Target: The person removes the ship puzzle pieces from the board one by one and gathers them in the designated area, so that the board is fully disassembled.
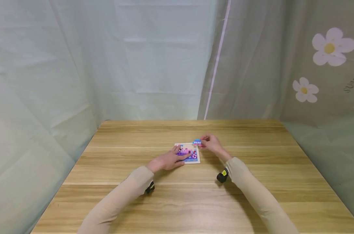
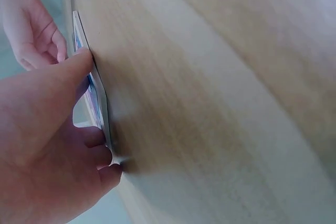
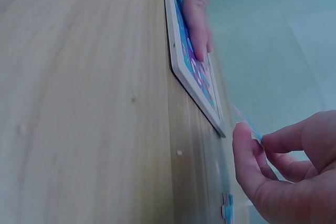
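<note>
A small jigsaw puzzle in a pale frame (image 1: 199, 158) lies flat on the table, its picture purple, pink and blue. My left hand (image 1: 169, 159) rests on its left side with fingers spread; the index finger stretches across the picture and the thumb is at the near edge. Just off the frame's far right corner, my right hand (image 1: 211, 143) pinches a blue and pink puzzle piece (image 1: 197, 142) between thumb and fingertips. From the right wrist view, that piece (image 3: 249, 123) appears thin and tilted, raised beside the frame.
More blue puzzle pieces (image 3: 227, 209) lie on the table beneath my right hand. The wooden table (image 1: 177, 201) reaches back to a hanging curtain (image 1: 159, 65). Black wrist cameras (image 1: 222, 175) sit under both sleeves.
</note>
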The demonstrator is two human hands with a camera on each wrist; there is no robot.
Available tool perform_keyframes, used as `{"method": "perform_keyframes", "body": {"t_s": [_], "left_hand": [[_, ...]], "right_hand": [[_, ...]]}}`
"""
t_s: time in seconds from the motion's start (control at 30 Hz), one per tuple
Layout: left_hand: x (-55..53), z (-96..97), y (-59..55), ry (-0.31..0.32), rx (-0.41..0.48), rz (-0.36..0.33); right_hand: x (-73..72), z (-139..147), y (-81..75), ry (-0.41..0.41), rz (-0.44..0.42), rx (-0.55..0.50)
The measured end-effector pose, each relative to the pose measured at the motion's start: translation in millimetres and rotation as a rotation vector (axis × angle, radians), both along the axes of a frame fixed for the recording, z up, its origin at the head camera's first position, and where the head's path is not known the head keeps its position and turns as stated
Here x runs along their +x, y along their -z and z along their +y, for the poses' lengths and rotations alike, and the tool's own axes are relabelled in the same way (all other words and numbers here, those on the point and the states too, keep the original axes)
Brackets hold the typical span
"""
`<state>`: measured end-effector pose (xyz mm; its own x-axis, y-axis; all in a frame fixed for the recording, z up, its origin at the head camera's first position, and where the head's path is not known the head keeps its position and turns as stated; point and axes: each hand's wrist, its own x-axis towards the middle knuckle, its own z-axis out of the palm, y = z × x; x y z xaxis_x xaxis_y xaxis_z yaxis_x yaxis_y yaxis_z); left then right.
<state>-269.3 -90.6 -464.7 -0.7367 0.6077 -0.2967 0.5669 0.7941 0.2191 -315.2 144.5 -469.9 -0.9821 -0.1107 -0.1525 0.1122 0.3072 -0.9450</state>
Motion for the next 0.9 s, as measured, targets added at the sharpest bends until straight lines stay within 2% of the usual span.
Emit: {"method": "perform_keyframes", "body": {"t_s": [0.37, 0.6, 0.9], "left_hand": [[1.3, 0.2, -1.0, 0.0, -0.001, 0.003], [1.1, -0.3, 1.6, 0.008, 0.006, 0.008], [1.1, 0.1, -0.8, 0.012, 0.002, 0.009]], "right_hand": [[3.8, 20.4, -4.7, -0.001, -0.013, -0.027], [2.0, 35.0, -2.7, 0.029, -0.029, -0.047], [2.7, 55.6, 1.9, 0.013, -0.02, -0.098]]}}
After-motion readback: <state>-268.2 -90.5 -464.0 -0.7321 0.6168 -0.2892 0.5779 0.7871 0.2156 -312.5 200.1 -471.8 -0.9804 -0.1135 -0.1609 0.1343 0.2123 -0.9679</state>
